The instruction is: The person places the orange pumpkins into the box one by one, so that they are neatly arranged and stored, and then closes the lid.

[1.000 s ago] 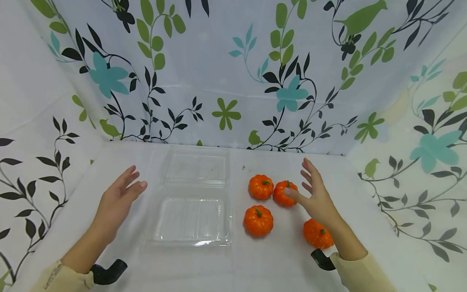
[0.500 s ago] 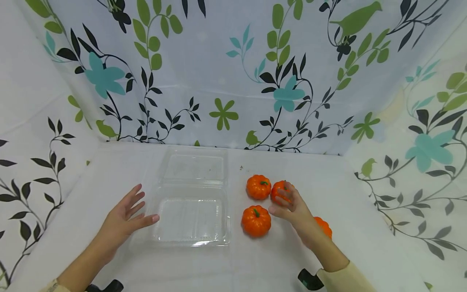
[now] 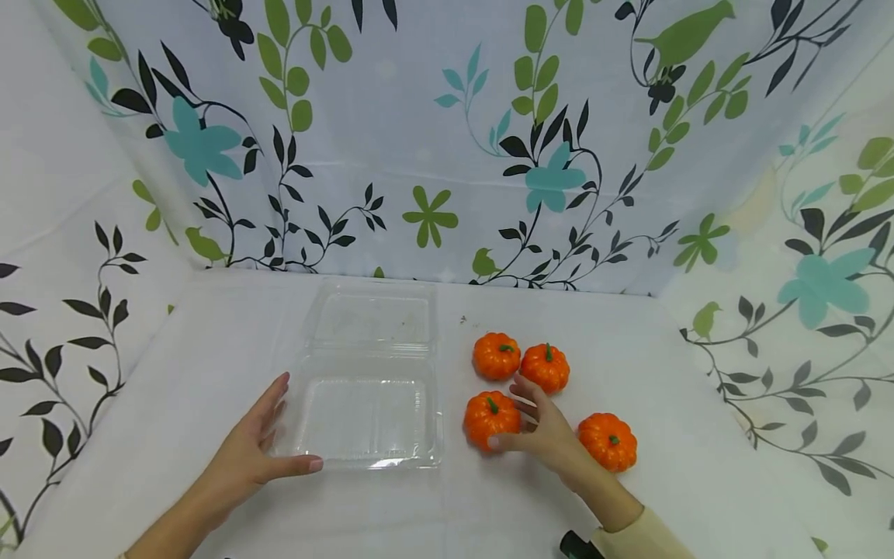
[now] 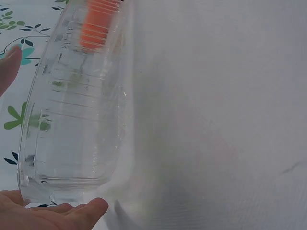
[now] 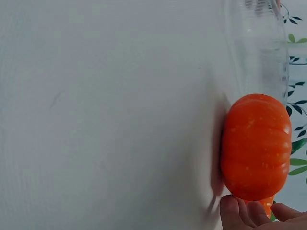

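Observation:
My left hand [image 3: 240,462] is at the left side of a clear plastic clamshell container [image 3: 438,419]. Its fingers lie along the wall and the thumb stretches past the front left corner, as the left wrist view also shows with fingertips [image 4: 98,206] right at the wall. The container lies opened, lid [image 3: 370,314] toward the back. Beside a small orange pumpkin [image 3: 485,419] is my right hand [image 3: 552,442], fingers extended along its right side and thumb at its front. In the right wrist view, the fingertips [image 5: 230,206] are right at this pumpkin [image 5: 256,148].
Two more pumpkins sit close behind, one at the back left [image 3: 497,356] and one at the back right [image 3: 545,367]. Another pumpkin [image 3: 607,442] lies right of my right hand. All stand on a white-covered table [image 3: 391,512]; a leaf-patterned curtain [image 3: 433,155] hangs behind.
My left hand has moved right and toward me, up to the container. My right hand has come left and down from over the back right pumpkin to the front one.

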`<state>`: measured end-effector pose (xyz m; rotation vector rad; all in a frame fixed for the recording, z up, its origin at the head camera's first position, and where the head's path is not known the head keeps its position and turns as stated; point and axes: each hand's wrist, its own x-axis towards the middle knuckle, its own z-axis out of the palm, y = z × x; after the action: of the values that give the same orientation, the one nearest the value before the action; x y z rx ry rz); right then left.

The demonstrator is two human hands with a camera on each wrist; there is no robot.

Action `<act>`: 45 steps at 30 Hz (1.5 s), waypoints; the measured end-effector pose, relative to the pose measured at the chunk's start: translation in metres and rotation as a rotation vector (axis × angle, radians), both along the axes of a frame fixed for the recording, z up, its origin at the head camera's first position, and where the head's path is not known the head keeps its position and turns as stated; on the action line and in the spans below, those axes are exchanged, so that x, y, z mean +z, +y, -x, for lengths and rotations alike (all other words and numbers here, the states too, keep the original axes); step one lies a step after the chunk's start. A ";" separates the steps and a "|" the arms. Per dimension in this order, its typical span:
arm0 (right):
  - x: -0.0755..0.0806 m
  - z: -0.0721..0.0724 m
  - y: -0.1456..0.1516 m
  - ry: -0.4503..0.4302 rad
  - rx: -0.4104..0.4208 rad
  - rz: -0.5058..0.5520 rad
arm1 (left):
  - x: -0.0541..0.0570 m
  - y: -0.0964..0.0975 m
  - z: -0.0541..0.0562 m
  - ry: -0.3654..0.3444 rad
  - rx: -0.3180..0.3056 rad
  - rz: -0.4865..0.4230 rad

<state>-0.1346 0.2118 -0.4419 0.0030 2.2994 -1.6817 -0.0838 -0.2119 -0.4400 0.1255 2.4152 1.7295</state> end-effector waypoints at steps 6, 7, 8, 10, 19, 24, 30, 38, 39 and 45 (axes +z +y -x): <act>-0.004 -0.003 -0.004 0.012 -0.004 -0.030 | -0.004 0.005 -0.003 0.003 0.015 0.006; -0.004 -0.003 -0.005 0.012 -0.004 -0.033 | -0.005 0.006 -0.003 0.002 0.017 0.003; -0.004 -0.004 -0.005 0.013 -0.003 -0.033 | -0.005 0.006 -0.003 0.003 0.020 0.001; -0.004 -0.004 -0.006 0.014 -0.002 -0.029 | -0.005 0.007 -0.003 0.005 0.028 -0.004; -0.014 -0.004 -0.010 0.053 -0.004 -0.099 | -0.007 0.009 -0.005 0.010 0.048 -0.008; -0.019 -0.004 -0.013 0.084 -0.021 -0.164 | -0.007 0.009 -0.006 0.022 0.046 -0.025; -0.020 -0.004 -0.016 0.108 -0.032 -0.180 | -0.007 0.008 -0.006 0.022 0.040 -0.035; -0.019 -0.004 -0.018 0.120 -0.041 -0.206 | -0.007 0.007 -0.005 0.027 0.032 -0.048; -0.018 -0.004 -0.018 0.118 -0.042 -0.202 | -0.007 0.007 -0.005 0.026 0.031 -0.046; -0.006 0.001 -0.018 0.134 -0.040 -0.163 | -0.007 0.007 -0.005 0.022 0.031 -0.044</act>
<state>-0.1352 0.1933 -0.4479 -0.0306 2.5461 -1.5522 -0.0787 -0.2051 -0.4468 0.1141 2.4071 1.8048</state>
